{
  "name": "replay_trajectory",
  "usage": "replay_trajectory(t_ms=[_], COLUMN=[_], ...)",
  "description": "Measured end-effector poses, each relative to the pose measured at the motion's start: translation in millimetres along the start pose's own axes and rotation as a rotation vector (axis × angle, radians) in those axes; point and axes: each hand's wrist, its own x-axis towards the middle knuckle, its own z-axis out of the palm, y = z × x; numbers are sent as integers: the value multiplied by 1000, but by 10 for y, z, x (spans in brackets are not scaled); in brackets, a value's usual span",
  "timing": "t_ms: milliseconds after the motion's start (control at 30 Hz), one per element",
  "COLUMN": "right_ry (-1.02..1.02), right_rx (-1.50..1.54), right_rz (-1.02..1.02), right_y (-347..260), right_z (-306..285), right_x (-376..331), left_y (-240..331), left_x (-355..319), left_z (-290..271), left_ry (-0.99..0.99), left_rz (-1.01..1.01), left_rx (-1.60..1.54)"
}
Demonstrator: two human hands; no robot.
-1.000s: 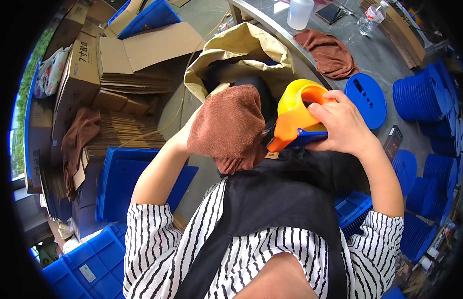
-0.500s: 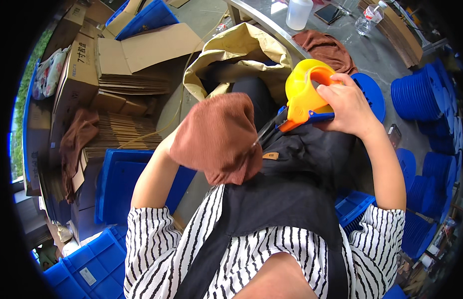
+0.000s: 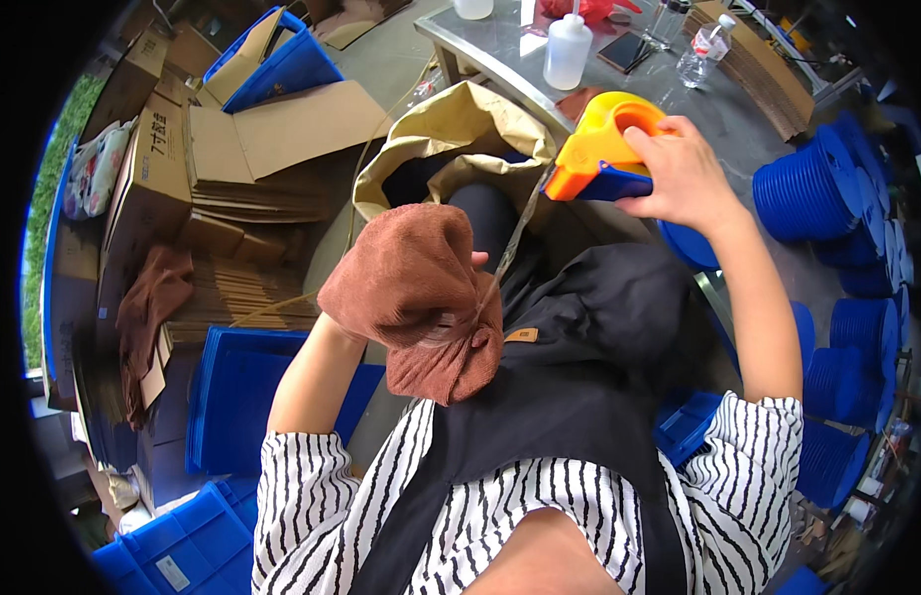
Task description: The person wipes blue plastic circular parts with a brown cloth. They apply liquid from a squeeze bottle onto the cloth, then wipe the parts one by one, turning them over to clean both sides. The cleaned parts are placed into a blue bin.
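Observation:
Brown cloth (image 3: 401, 268) is bunched into a rounded bundle in front of my chest. My left hand (image 3: 478, 259) is closed on it, mostly hidden beneath, with a fingertip showing at the bundle's right edge. Up and to the right, my right hand (image 3: 684, 178) grips a yellow and orange tape dispenser (image 3: 591, 149) with a blue part below. A strip of clear tape (image 3: 521, 230) stretches from the dispenser down to the cloth and lies across its gathered lower part.
An open tan sack (image 3: 460, 109) stands beyond my knees. The metal table (image 3: 619, 89) holds a white bottle (image 3: 568, 52), a phone (image 3: 622, 54) and a water bottle (image 3: 704, 55). Flattened cardboard (image 3: 247, 263) is stacked left; blue spools (image 3: 807, 188) stand right.
The tape dispenser has moved up and away from the cloth, drawing out a longer strip of tape. The bundle has shifted slightly left and down and turned.

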Motion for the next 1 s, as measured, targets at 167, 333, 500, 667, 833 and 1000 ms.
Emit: replay_trajectory(t_ms=[167, 333, 500, 667, 833, 1000], right_ry=[-124, -44, -103, -101, -117, -311], right_rx=[26, 15, -17, -92, -180, -352], right_rz=[99, 62, -2, 67, 113, 197], right_y=[-134, 86, 192, 187, -117, -431], right_z=[21, 36, -125, 88, 400, 1161], right_x=[86, -50, -144, -64, 236, 674], left_y=[-139, 193, 417, 370, 159, -72], left_x=[287, 195, -43, 137, 712, 907], left_z=[116, -178, -346, -107, 395, 401], left_ry=[-28, -203, -63, -105, -422, -441], left_rz=[384, 598, 470, 578, 646, 397], left_rx=[854, 938, 1100, 926, 774, 212])
